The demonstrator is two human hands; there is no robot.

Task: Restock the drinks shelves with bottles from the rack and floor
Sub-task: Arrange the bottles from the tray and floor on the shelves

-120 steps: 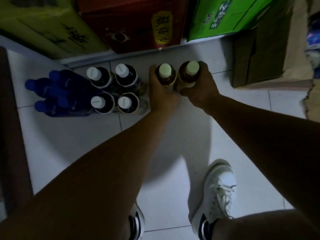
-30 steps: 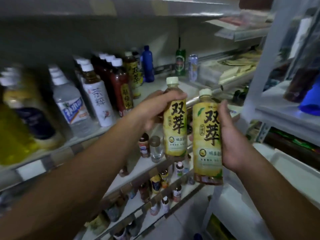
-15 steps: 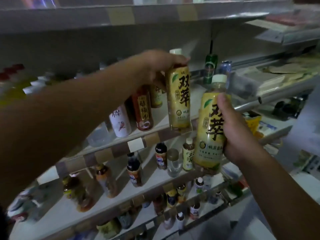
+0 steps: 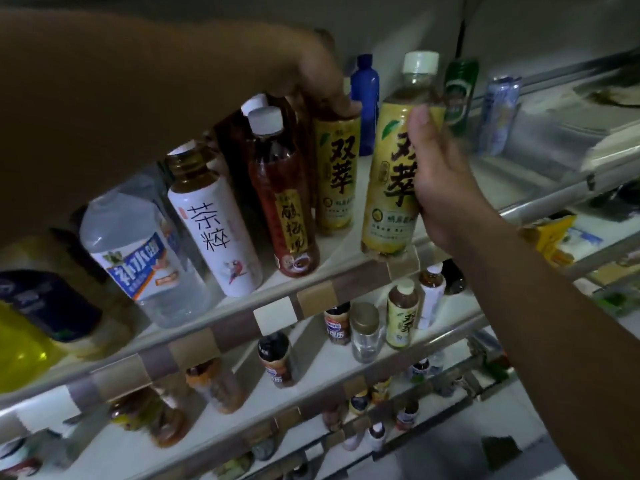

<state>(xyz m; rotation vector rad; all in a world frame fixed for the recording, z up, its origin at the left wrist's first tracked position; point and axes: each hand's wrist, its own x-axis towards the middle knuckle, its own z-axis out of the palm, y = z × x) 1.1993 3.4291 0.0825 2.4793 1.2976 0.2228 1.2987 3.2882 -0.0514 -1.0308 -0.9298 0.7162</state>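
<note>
Two yellow-labelled tea bottles are at the upper drinks shelf (image 4: pixel 313 299). My left hand (image 4: pixel 322 77) grips the top of the first yellow tea bottle (image 4: pixel 337 168), which stands on the shelf beside a red-labelled bottle (image 4: pixel 284 195); its cap is hidden under my fingers. My right hand (image 4: pixel 441 181) holds the second yellow tea bottle (image 4: pixel 393 174) round its middle, its base at the shelf's front edge, slightly tilted.
Left along the same shelf stand a white-labelled tea bottle (image 4: pixel 214 220), a clear water bottle (image 4: pixel 138 251) and a yellow container (image 4: pixel 17 351). A blue bottle (image 4: pixel 365 98) and two cans (image 4: pixel 460 95) stand behind. Lower shelves (image 4: pixel 346 372) hold several small bottles.
Both hands carried the tea bottles from the floor up to the shelf. Since half a second ago the left bottle has come down onto the shelf and the right one has risen to its edge.
</note>
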